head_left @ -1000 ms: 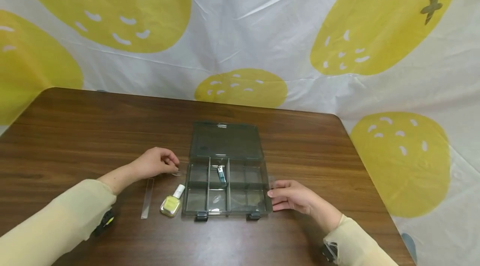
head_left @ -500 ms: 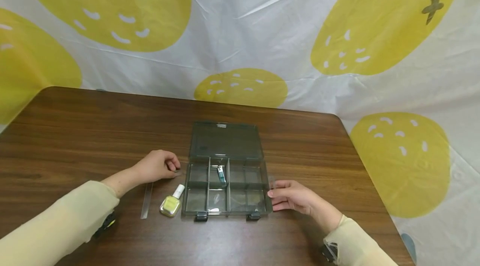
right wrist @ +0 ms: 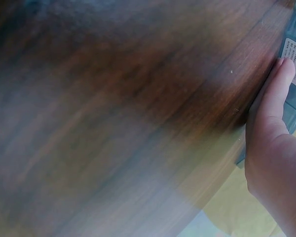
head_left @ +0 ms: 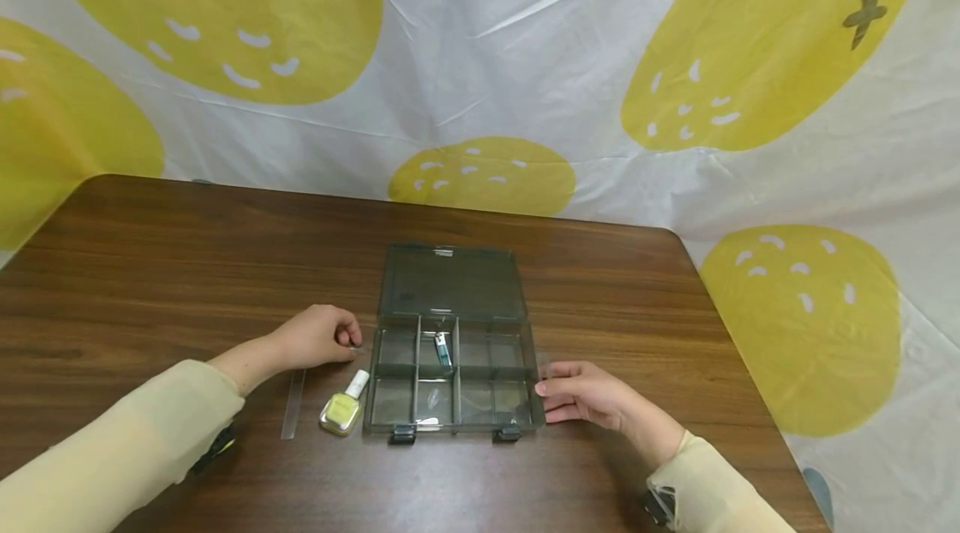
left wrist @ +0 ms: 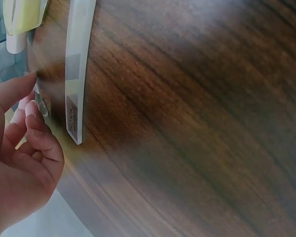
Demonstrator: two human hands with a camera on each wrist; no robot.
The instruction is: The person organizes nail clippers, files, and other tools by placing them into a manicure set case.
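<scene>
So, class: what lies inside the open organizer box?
In the organizer box, a small blue-and-silver item sits in a back compartment and something small and clear lies in front; what they are can't be told.

Even, bright light fills the head view, with bent edges; both wrist views are blurred, dim toward corners.

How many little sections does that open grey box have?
6 in the grey box: three in the back row, three in the front. A nail clipper lies in the back middle one, and something small and clear in the front middle.
</scene>
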